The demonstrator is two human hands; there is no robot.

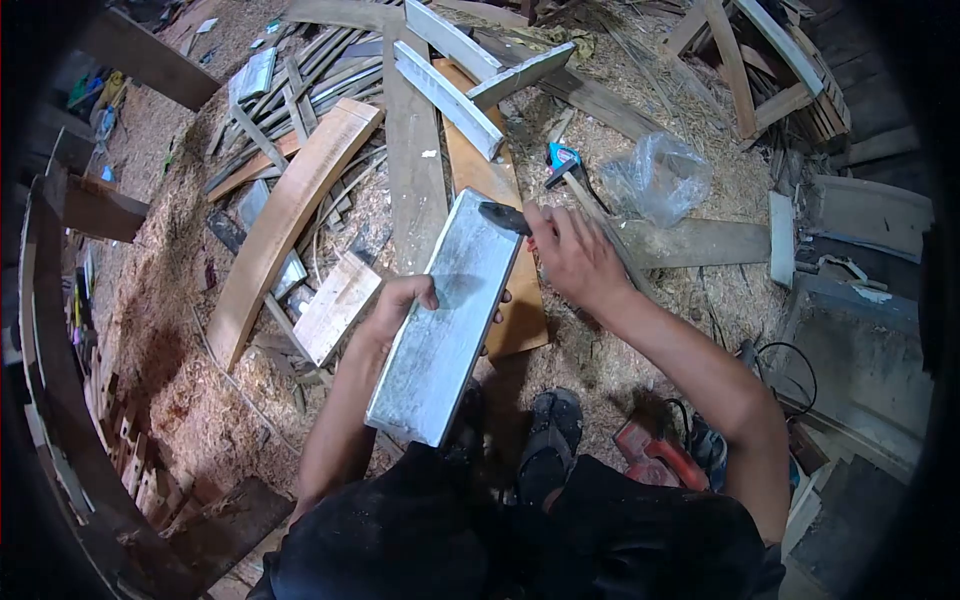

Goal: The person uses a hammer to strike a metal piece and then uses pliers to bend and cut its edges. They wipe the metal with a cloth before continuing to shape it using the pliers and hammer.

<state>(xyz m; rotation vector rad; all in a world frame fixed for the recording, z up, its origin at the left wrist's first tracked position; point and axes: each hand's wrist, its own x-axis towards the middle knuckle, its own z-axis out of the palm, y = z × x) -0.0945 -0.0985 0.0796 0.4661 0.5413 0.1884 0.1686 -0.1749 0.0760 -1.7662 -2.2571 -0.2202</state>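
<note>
Workshop floor seen from above the worker. The left hand (pixel 400 305) holds a long, flat, grey-white weathered wooden board (pixel 445 315) from its left edge, the grip closed around it with fingertips showing at the right edge; the board is raised off the floor and runs from near the knees to the far centre. The right hand (pixel 572 255) is closed in a tight grip on a dark-headed hammer (pixel 505 217), whose head sits at the far right corner of the board. Beneath the board lies a flat orange-brown plank (pixel 500 190) on the sawdust-covered floor (pixel 180 340). To the left rests a long curved pale wooden piece (pixel 285 220). Far right of the hand lie a crumpled clear plastic bag (pixel 658 178) and a small blue-handled tool (pixel 562 157). Near right, beside a black sandal (pixel 552 430), sits a red power tool (pixel 650 455) with a black cord.
</note>
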